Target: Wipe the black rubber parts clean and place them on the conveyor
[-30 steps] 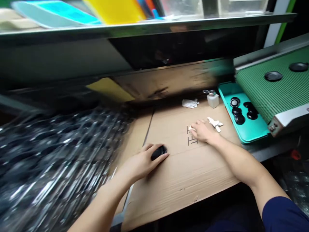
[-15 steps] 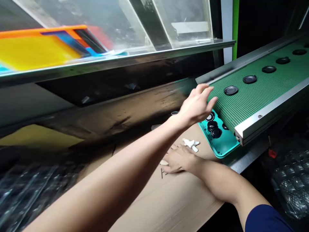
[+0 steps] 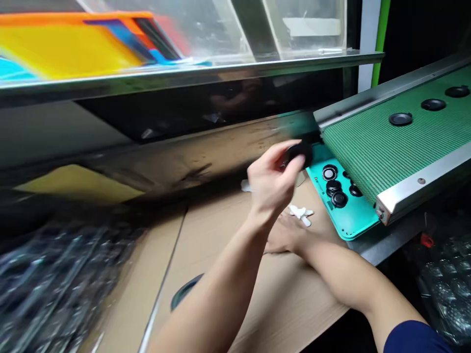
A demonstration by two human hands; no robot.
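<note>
Black disc (image 3: 300,154), left hand (image 3: 271,180); right hand (image 3: 285,234) on cardboard (image 3: 221,235)

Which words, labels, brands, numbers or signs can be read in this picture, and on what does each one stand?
No text can be read.
Pale label behind the clear panel: too blurred to tell if it has writing.
Small mark on the teal tray: too small to read.

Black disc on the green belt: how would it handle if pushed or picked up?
The black disc lies flat, so it probably slides rather than tips. The textured green belt may grip it somewhat. The left hand's fingers hold what looks like a similar disc at its edge, suggesting it is light.
</note>
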